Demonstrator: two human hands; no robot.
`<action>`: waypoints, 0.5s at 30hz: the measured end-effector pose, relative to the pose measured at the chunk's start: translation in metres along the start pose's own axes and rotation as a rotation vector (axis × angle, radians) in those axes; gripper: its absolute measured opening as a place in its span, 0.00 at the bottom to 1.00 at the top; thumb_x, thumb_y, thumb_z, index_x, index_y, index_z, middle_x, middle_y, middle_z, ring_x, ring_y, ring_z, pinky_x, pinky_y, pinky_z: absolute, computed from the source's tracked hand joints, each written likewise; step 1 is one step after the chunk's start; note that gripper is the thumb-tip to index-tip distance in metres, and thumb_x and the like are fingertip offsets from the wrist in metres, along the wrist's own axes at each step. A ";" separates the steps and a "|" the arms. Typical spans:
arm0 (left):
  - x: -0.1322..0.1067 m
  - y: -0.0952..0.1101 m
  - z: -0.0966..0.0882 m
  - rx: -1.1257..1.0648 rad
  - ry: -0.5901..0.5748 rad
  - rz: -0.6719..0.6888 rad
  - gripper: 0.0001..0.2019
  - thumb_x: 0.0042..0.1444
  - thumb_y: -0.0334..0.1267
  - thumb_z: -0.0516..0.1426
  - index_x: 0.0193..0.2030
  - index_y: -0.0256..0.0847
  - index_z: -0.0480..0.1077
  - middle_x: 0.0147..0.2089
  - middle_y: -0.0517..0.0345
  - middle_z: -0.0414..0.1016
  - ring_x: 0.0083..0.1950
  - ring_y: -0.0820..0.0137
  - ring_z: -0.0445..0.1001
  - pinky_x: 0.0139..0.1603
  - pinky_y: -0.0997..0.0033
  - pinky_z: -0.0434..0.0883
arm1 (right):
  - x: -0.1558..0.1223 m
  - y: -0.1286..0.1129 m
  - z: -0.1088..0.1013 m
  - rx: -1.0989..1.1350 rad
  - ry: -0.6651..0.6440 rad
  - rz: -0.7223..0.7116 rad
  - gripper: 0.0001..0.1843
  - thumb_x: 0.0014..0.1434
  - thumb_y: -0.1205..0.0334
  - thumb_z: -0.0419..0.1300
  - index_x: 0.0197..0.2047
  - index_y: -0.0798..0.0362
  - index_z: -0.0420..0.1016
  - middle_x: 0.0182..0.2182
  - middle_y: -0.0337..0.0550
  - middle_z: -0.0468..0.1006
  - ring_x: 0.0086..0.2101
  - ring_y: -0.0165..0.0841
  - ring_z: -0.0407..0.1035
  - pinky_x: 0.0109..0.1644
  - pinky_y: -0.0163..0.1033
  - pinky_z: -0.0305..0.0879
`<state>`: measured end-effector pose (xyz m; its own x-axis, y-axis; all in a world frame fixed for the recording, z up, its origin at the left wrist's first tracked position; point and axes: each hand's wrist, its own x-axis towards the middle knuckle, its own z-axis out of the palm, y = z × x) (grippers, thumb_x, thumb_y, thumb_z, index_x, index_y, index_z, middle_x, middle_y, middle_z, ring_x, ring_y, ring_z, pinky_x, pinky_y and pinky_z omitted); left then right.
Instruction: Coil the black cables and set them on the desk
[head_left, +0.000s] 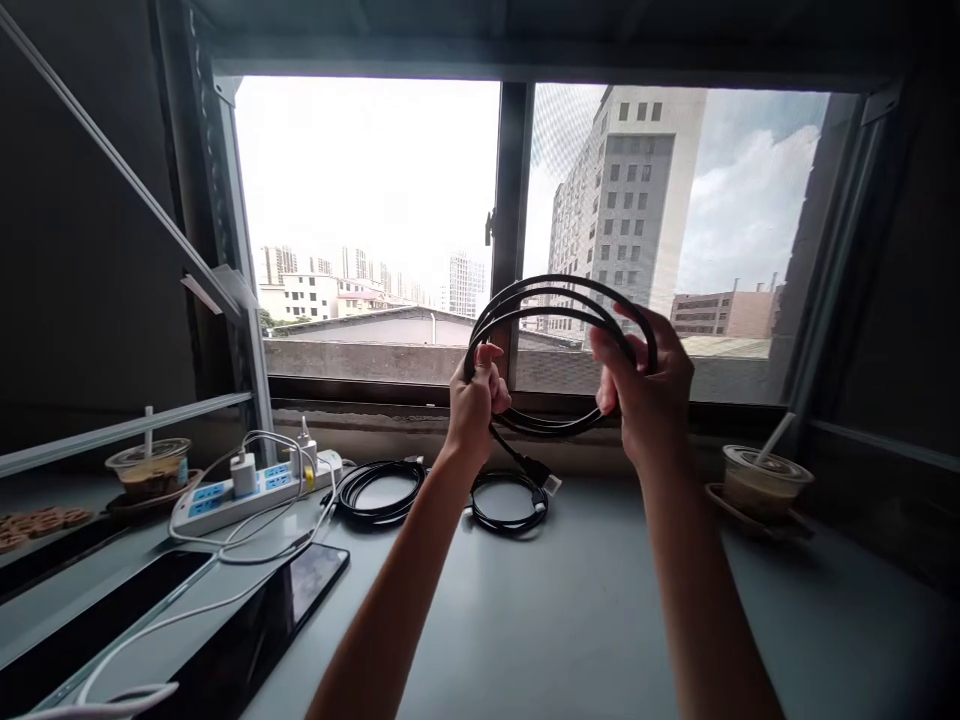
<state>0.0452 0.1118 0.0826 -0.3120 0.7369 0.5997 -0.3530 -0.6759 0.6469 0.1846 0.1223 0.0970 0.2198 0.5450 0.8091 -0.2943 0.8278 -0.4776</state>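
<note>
A black cable [559, 281] is held up in loose round loops in front of the window, between my two hands. My left hand [480, 395] is closed around the left side of the coil. On the right side, my right hand [651, 370] grips the loops between thumb and fingers. One end of the cable hangs below my left hand, with a dark plug [534, 468] that has a light metal tip. Beneath it, a smaller coiled black cable [510, 532] lies on the table, and a larger black coil [379, 515] lies to its left.
A white power strip [259, 490] with chargers and white cords [247, 557] lies at the left. Dark flat-screened devices [262, 620] lie on the grey table [525, 630]. Drink cups stand at left [148, 468] and right [765, 480]. A metal frame surrounds the window.
</note>
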 end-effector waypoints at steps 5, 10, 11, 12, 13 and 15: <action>0.001 0.026 -0.007 0.259 0.071 0.038 0.08 0.59 0.30 0.50 0.31 0.35 0.68 0.14 0.71 0.47 0.14 0.83 0.44 0.13 0.82 0.46 | -0.005 -0.004 0.000 -0.217 -0.104 -0.178 0.32 0.45 0.60 0.69 0.53 0.44 0.67 0.35 0.40 0.72 0.16 0.23 0.60 0.11 0.28 0.56; -0.001 0.035 -0.010 0.317 0.025 -0.006 0.08 0.59 0.32 0.51 0.31 0.35 0.69 0.15 0.71 0.48 0.15 0.83 0.46 0.14 0.82 0.46 | -0.009 -0.004 0.004 -0.259 -0.206 -0.250 0.23 0.49 0.57 0.67 0.50 0.43 0.73 0.34 0.40 0.74 0.16 0.22 0.57 0.12 0.29 0.57; -0.002 0.035 -0.010 0.324 0.013 -0.019 0.08 0.59 0.32 0.52 0.31 0.34 0.69 0.15 0.70 0.49 0.15 0.83 0.46 0.14 0.82 0.46 | -0.010 -0.004 0.005 -0.263 -0.203 -0.265 0.21 0.51 0.58 0.66 0.50 0.43 0.73 0.33 0.39 0.74 0.15 0.22 0.56 0.13 0.29 0.57; -0.003 0.036 -0.009 0.329 0.002 -0.029 0.08 0.59 0.32 0.52 0.32 0.34 0.69 0.15 0.70 0.49 0.15 0.83 0.47 0.14 0.83 0.46 | -0.011 -0.004 0.005 -0.267 -0.197 -0.278 0.20 0.53 0.58 0.65 0.50 0.43 0.74 0.32 0.39 0.75 0.15 0.21 0.55 0.13 0.30 0.57; -0.004 0.036 -0.008 0.332 -0.006 -0.038 0.08 0.59 0.33 0.52 0.32 0.34 0.69 0.15 0.70 0.49 0.15 0.83 0.47 0.14 0.83 0.47 | -0.011 -0.005 0.004 -0.269 -0.186 -0.289 0.18 0.54 0.59 0.64 0.50 0.43 0.74 0.30 0.38 0.75 0.14 0.21 0.55 0.13 0.30 0.56; -0.007 0.038 -0.004 0.324 -0.025 -0.061 0.08 0.59 0.33 0.52 0.32 0.34 0.69 0.16 0.70 0.49 0.15 0.83 0.48 0.14 0.83 0.47 | -0.010 -0.005 0.003 -0.266 -0.167 -0.302 0.17 0.55 0.59 0.62 0.50 0.44 0.74 0.28 0.38 0.75 0.13 0.22 0.54 0.13 0.30 0.55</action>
<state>0.0302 0.0814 0.1007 -0.2760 0.7783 0.5640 -0.0700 -0.6015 0.7958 0.1814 0.1126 0.0924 0.0993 0.2625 0.9598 0.0142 0.9641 -0.2651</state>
